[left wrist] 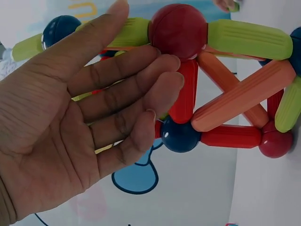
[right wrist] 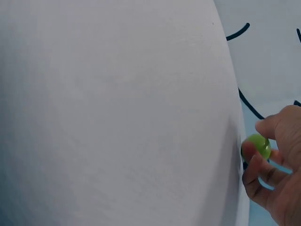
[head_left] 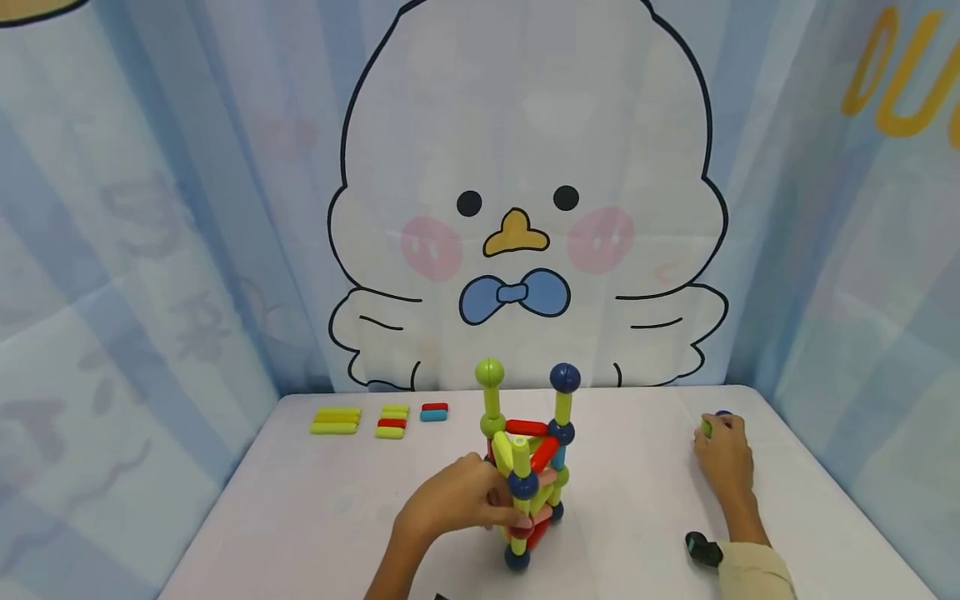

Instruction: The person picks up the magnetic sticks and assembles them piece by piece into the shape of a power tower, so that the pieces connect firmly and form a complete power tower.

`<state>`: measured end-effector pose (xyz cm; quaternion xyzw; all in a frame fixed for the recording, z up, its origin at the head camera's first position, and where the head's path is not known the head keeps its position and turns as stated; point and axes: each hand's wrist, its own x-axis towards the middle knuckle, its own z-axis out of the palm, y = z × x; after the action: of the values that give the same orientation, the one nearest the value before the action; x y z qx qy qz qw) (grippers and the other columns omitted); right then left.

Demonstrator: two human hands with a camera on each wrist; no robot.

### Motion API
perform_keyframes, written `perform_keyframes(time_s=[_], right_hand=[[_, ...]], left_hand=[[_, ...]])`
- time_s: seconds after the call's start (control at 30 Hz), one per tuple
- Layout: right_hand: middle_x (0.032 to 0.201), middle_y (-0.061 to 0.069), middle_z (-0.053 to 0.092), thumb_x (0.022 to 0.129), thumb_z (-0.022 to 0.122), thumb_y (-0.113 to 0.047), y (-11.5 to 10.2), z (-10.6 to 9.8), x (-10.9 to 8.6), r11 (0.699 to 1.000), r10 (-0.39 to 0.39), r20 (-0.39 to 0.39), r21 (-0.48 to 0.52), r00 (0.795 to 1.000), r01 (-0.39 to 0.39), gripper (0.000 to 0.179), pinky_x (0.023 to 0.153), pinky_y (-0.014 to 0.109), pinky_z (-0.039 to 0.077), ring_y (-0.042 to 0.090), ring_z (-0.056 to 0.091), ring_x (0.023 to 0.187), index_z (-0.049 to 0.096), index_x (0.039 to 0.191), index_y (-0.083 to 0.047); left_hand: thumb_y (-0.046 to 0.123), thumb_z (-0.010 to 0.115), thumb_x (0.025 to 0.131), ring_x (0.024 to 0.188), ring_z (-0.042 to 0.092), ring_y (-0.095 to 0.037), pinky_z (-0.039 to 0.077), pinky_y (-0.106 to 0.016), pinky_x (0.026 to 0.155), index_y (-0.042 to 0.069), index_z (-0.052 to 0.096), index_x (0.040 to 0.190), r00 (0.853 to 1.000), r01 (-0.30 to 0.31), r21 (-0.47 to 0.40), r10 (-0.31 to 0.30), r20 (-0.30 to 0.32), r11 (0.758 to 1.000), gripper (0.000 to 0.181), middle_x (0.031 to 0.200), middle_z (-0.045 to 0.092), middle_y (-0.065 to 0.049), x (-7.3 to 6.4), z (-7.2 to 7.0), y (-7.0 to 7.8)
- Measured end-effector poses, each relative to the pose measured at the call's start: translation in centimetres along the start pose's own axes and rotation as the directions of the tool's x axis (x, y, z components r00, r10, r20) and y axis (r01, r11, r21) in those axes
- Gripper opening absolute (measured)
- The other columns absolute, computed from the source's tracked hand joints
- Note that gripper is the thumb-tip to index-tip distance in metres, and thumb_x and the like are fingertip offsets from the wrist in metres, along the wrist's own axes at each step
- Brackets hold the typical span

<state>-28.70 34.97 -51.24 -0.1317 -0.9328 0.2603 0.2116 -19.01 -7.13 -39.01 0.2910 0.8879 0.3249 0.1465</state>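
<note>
A tower of magnetic rods and balls (head_left: 522,485) stands in the middle of the table, built of green, red, blue and orange pieces. My left hand (head_left: 465,500) holds it at the near-left side, thumb in front and fingers reaching behind. In the left wrist view, the fingers (left wrist: 141,89) lie against a light-green rod (left wrist: 134,33) beside a dark red ball (left wrist: 178,30). Over at the table's far right, my right hand (head_left: 725,454) pinches a green ball (right wrist: 258,143) between thumb and fingers. A dark blue ball (head_left: 723,412) shows just past that hand, mostly hidden.
Several yellow and light-green rods (head_left: 335,421) lie at the back left. Beside them is a short stack of green and red rods (head_left: 392,422), then a red and a blue rod (head_left: 433,415). A printed curtain (head_left: 525,150) hangs behind the white table (head_left: 300,517).
</note>
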Motion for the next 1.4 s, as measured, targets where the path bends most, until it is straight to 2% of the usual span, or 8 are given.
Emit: perform_keyframes(time_s=[0.23, 0.4, 0.7, 0.9, 1.03, 1.13, 1.27, 1.4], right_hand=[[0.132, 0.039, 0.030, 0.093, 0.052, -0.006, 0.0, 0.1, -0.4, 1.000, -0.001, -0.009, 0.026, 1.000, 0.001, 0.038, 0.085, 0.063, 0.045, 0.059, 0.053, 0.100, 0.050, 0.127, 0.011], [0.127, 0.039, 0.033, 0.093, 0.054, -0.006, 0.0, 0.2, -0.5, 1.000, -0.016, 0.009, 0.026, 1.000, 0.016, 0.036, 0.081, 0.061, 0.047, 0.057, 0.053, 0.097, 0.051, 0.125, 0.011], [0.115, 0.039, 0.054, 0.092, 0.061, -0.011, -1.3, -0.7, -0.4, 0.997, -0.072, 0.215, 0.035, 0.974, 0.066, 0.035, 0.085, 0.059, 0.047, 0.049, 0.055, 0.101, 0.056, 0.119, 0.011], [0.123, 0.036, 0.056, 0.097, 0.061, -0.023, -5.6, -2.1, -0.9, 0.969, -0.155, 0.257, 0.228, 0.954, 0.096, 0.040, 0.070, 0.031, 0.056, 0.033, 0.067, 0.088, 0.055, 0.128, 0.002], [0.120, 0.027, 0.060, 0.099, 0.057, -0.032, -9.8, -4.1, -1.7, 0.907, -0.239, 0.177, 0.392, 0.955, 0.155, 0.043, 0.065, 0.018, 0.054, 0.020, 0.070, 0.084, 0.055, 0.132, -0.005], [0.110, 0.016, 0.064, 0.098, 0.059, -0.030, -13.2, -6.1, -2.8, 0.834, -0.335, 0.077, 0.488, 0.939, 0.258, 0.040, 0.067, 0.017, 0.054, 0.009, 0.068, 0.082, 0.057, 0.131, -0.008], [0.103, 0.002, 0.064, 0.095, 0.064, -0.014, -17.7, -8.7, -4.9, 0.674, -0.464, -0.036, 0.634, 0.885, 0.379, 0.036, 0.071, 0.017, 0.055, 0.004, 0.066, 0.084, 0.057, 0.129, -0.005], [0.107, 0.001, 0.063, 0.089, 0.067, 0.000, -21.7, -10.0, -6.7, 0.496, -0.593, -0.090, 0.741, 0.800, 0.452, 0.037, 0.078, 0.018, 0.056, 0.008, 0.065, 0.088, 0.059, 0.125, -0.001]], left_hand=[[0.035, 0.079, 0.081, 0.070, 0.061, 0.004, 0.051, -0.014, 0.066, 0.021, 0.074, 0.104, 1.000, -0.007, 0.055, 0.007, 0.008, 0.998, 0.028, 0.080, 0.072, 0.014, 0.0, 0.6, 0.3], [0.036, 0.077, 0.082, 0.065, 0.057, 0.005, 0.049, -0.013, 0.064, 0.021, 0.073, 0.101, 0.999, -0.027, 0.183, 0.032, -0.023, 0.983, 0.025, 0.069, 0.065, 0.016, 0.2, 1.4, 0.4], [0.039, 0.076, 0.083, 0.054, 0.052, 0.000, 0.045, -0.014, 0.054, 0.017, 0.074, 0.086, 0.994, 0.035, 0.282, -0.004, -0.110, 0.959, 0.023, 0.057, 0.059, 0.012, 0.7, 1.5, 0.2], [0.041, 0.073, 0.086, 0.051, 0.049, -0.001, 0.043, -0.015, 0.051, 0.016, 0.074, 0.083, 0.987, 0.041, 0.291, 0.007, -0.163, 0.956, 0.026, 0.052, 0.052, 0.012, 1.5, 1.5, -0.4], [0.040, 0.071, 0.088, 0.049, 0.046, -0.002, 0.039, -0.016, 0.049, 0.014, 0.072, 0.077, 0.980, 0.022, 0.284, 0.035, -0.194, 0.959, 0.028, 0.048, 0.047, 0.010, 1.9, 1.6, -1.0], [0.040, 0.071, 0.088, 0.049, 0.044, -0.003, 0.038, -0.016, 0.048, 0.014, 0.072, 0.077, 0.979, 0.025, 0.284, 0.033, -0.200, 0.959, 0.029, 0.048, 0.045, 0.009, 2.1, 1.6, -1.2], [0.041, 0.071, 0.088, 0.051, 0.047, -0.003, 0.040, -0.016, 0.050, 0.014, 0.074, 0.081, 0.981, 0.041, 0.257, 0.009, -0.194, 0.965, 0.028, 0.049, 0.048, 0.009, 2.0, 1.6, -1.4], [0.040, 0.070, 0.088, 0.052, 0.048, -0.003, 0.042, -0.016, 0.051, 0.014, 0.073, 0.082, 0.982, 0.034, 0.258, 0.017, -0.191, 0.966, 0.028, 0.052, 0.052, 0.010, 2.0, 1.6, -1.5]])
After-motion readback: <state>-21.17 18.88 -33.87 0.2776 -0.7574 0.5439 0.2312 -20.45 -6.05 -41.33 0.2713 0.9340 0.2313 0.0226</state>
